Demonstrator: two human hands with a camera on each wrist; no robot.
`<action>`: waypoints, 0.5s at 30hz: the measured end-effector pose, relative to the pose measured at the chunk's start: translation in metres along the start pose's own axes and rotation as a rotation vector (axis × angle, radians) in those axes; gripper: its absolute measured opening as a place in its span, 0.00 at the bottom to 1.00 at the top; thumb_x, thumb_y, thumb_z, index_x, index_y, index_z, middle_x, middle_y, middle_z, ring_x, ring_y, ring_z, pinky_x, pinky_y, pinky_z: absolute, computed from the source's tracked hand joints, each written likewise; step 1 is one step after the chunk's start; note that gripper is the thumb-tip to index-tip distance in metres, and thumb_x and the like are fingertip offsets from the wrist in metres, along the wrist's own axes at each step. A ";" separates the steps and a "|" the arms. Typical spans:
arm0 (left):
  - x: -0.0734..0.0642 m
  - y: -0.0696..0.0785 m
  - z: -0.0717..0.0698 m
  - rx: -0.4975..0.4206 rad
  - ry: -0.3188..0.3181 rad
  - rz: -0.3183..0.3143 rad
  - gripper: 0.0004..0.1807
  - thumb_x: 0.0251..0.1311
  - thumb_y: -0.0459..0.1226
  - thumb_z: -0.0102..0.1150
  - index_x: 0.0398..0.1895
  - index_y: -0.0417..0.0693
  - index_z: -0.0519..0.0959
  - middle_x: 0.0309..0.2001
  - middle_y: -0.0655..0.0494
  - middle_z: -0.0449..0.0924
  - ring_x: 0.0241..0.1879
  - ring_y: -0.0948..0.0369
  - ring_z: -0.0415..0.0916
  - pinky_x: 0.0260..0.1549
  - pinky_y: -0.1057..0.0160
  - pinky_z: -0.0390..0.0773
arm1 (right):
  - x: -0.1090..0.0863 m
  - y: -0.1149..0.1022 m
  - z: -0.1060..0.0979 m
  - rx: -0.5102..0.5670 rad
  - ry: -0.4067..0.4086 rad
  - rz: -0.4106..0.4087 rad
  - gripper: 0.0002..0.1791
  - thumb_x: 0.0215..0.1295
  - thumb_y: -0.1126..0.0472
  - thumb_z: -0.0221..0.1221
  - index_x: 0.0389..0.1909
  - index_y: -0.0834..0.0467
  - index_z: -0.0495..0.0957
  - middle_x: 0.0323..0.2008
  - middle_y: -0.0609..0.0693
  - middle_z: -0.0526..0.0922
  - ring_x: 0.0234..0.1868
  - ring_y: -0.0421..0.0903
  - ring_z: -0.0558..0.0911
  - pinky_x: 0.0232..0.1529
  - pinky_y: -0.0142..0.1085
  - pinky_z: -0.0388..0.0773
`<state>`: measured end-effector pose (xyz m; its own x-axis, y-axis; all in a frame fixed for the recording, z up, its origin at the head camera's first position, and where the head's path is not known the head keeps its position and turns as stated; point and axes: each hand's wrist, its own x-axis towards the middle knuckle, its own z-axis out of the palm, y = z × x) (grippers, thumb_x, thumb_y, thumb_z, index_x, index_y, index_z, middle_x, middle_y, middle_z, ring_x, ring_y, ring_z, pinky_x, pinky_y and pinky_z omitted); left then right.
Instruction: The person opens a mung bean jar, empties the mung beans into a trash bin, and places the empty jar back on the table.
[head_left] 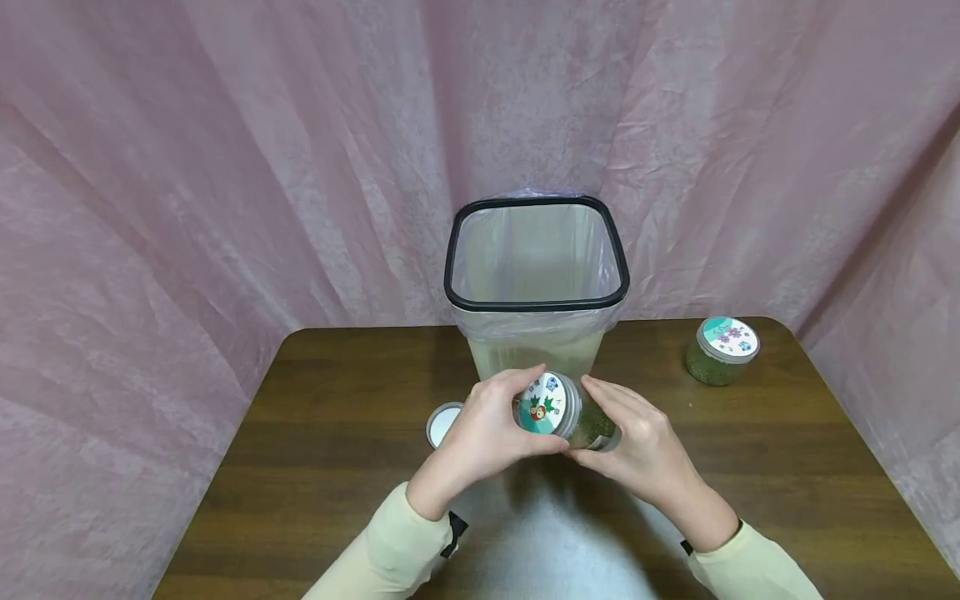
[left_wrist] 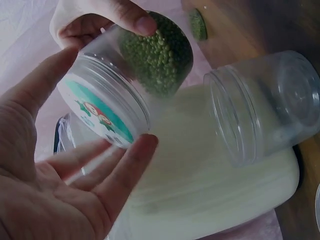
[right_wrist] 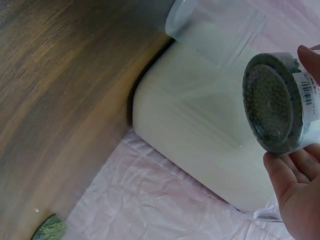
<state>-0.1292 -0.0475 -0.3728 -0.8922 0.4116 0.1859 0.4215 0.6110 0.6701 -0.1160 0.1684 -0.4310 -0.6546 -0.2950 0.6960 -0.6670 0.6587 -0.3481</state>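
A clear plastic jar of green beans (left_wrist: 157,57) is held tilted in front of the bin, its lid on. My right hand (head_left: 641,433) grips the jar's body, thumb on one side and fingers on the other. The teal-and-white lid (head_left: 543,403) faces my left hand (head_left: 495,425), whose thumb and fingertips hold its rim from opposite sides. In the right wrist view the jar's base (right_wrist: 270,105) shows beans through it, with a barcode label on the side. A second clear jar (left_wrist: 260,110) stands empty beyond the hands, mostly hidden in the head view.
A pale bin (head_left: 536,337) with a black rim (head_left: 537,306) and a thin plastic liner stands at the back of the wooden table (head_left: 337,417). Another lidded jar (head_left: 722,350) with green contents sits at the back right. A loose lid (head_left: 444,423) lies left of my left hand.
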 end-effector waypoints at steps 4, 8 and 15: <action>0.000 0.001 0.001 0.005 0.016 -0.058 0.46 0.30 0.60 0.73 0.59 0.56 0.72 0.49 0.65 0.78 0.45 0.67 0.75 0.41 0.68 0.77 | 0.001 0.000 0.000 0.001 -0.006 -0.001 0.48 0.29 0.51 0.76 0.60 0.56 0.73 0.54 0.52 0.80 0.53 0.49 0.79 0.62 0.22 0.63; 0.001 0.000 -0.002 -0.023 -0.022 -0.006 0.52 0.30 0.51 0.78 0.67 0.59 0.64 0.63 0.64 0.68 0.58 0.65 0.69 0.53 0.63 0.74 | 0.003 0.000 0.001 0.021 0.009 -0.011 0.48 0.27 0.52 0.76 0.59 0.57 0.73 0.53 0.53 0.81 0.52 0.51 0.80 0.62 0.23 0.64; 0.001 -0.001 -0.005 -0.044 -0.038 -0.015 0.47 0.33 0.48 0.77 0.64 0.55 0.68 0.57 0.64 0.73 0.51 0.65 0.72 0.46 0.66 0.76 | 0.004 0.001 0.001 0.006 -0.010 -0.005 0.49 0.27 0.52 0.77 0.59 0.56 0.73 0.53 0.52 0.81 0.53 0.50 0.79 0.62 0.21 0.63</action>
<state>-0.1315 -0.0509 -0.3700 -0.8913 0.4284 0.1487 0.3997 0.5874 0.7037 -0.1192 0.1673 -0.4291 -0.6549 -0.3049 0.6915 -0.6722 0.6533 -0.3485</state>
